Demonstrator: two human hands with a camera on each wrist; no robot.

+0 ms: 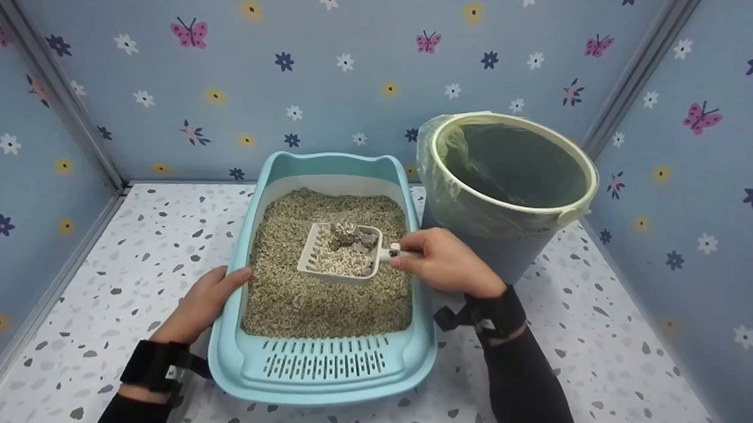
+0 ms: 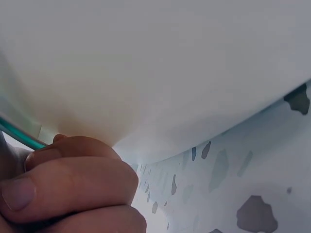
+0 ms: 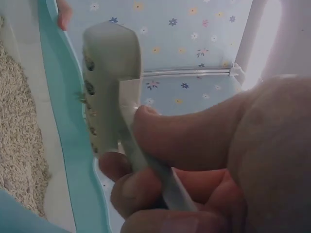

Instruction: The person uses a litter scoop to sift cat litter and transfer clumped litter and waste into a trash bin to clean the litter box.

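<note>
My right hand [image 1: 447,262] grips the handle of a white litter scoop [image 1: 341,278], thumb on one side and fingers round the other. Pale litter pellets and darker greyish clumps [image 1: 357,238] lie in the scoop, which is held over the litter box [image 1: 323,392]. Light blue with a slotted front ledge, the box holds a wide bed of tan litter [image 1: 330,307]. At its left side my left hand [image 1: 198,302] holds the rim, thumb on top. Curled fingers [image 2: 82,184] show beneath the rim in the left wrist view.
A grey bin [image 1: 497,251] with a translucent yellowish liner stands right of the box, behind my right hand. Blue panels [image 1: 357,30] with flowers and butterflies enclose the back and sides. The floor [image 1: 165,244] is white with grey specks.
</note>
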